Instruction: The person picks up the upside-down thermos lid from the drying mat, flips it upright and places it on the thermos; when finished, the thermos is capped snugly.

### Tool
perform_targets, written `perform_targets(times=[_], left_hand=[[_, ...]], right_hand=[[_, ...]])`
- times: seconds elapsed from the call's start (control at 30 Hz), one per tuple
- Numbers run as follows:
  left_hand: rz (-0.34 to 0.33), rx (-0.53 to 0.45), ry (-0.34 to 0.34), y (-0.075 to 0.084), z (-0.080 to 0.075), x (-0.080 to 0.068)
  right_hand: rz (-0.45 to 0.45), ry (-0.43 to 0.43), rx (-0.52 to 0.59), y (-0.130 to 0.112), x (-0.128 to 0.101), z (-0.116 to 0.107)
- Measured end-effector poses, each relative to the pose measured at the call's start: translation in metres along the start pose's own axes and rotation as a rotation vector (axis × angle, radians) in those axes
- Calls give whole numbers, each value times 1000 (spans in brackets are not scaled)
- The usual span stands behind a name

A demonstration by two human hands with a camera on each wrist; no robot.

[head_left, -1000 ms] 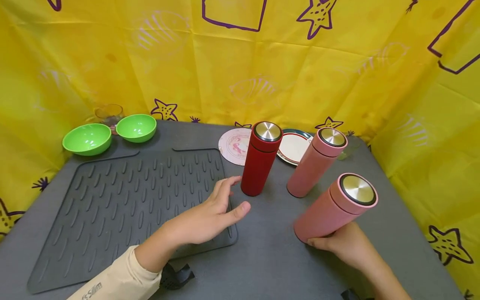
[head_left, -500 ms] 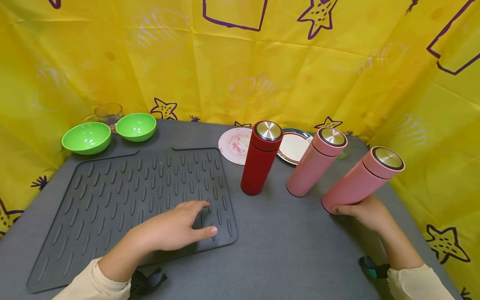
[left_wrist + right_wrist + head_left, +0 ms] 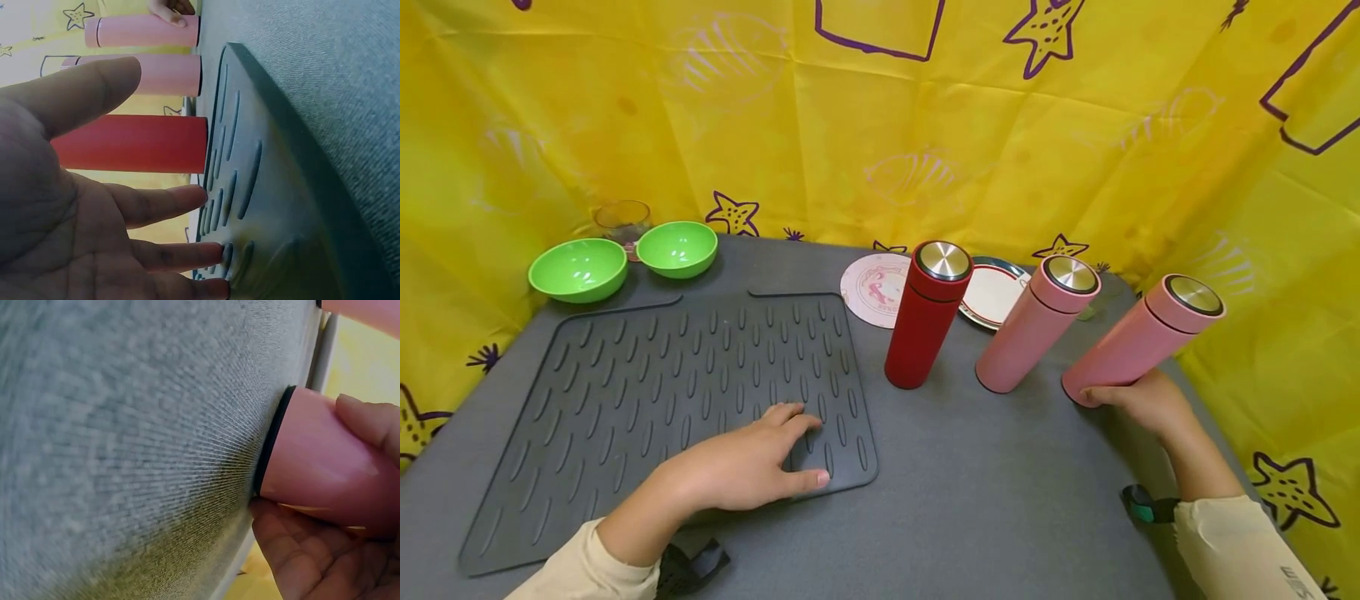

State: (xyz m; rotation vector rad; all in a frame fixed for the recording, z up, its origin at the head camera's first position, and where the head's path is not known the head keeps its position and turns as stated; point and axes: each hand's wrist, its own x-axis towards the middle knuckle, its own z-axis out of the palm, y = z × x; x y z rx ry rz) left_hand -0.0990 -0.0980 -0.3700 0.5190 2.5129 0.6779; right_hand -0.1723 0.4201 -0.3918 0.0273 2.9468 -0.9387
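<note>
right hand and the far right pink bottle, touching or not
Touching. The right wrist view shows the right hand gripping the pink bottle near its base.

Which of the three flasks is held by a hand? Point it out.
The rightmost pink flask, gripped at its base by the right hand. The middle pink flask and red flask stand untouched.

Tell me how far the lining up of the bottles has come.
Done: the red bottle and one pink bottle stand upright in a row behind the mat. In hand: the right hand grips the base of the second pink bottle, set at the row's right end. Left: probably only letting go. The left hand rests open on the mat.
</note>
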Motion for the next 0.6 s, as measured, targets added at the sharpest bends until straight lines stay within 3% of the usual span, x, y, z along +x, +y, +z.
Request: perform_targets(times=[0.27, 0.4, 0.6], left_hand=[[-2, -2, -9, -1, 3, 3], [-6, -21, -15, -4, 7, 4], [11, -108, 28, -8, 10, 3]], right_hand=[[9, 7, -2, 5, 2, 3], [10, -29, 30, 9, -5, 6], [149, -107, 85, 4, -36, 7]])
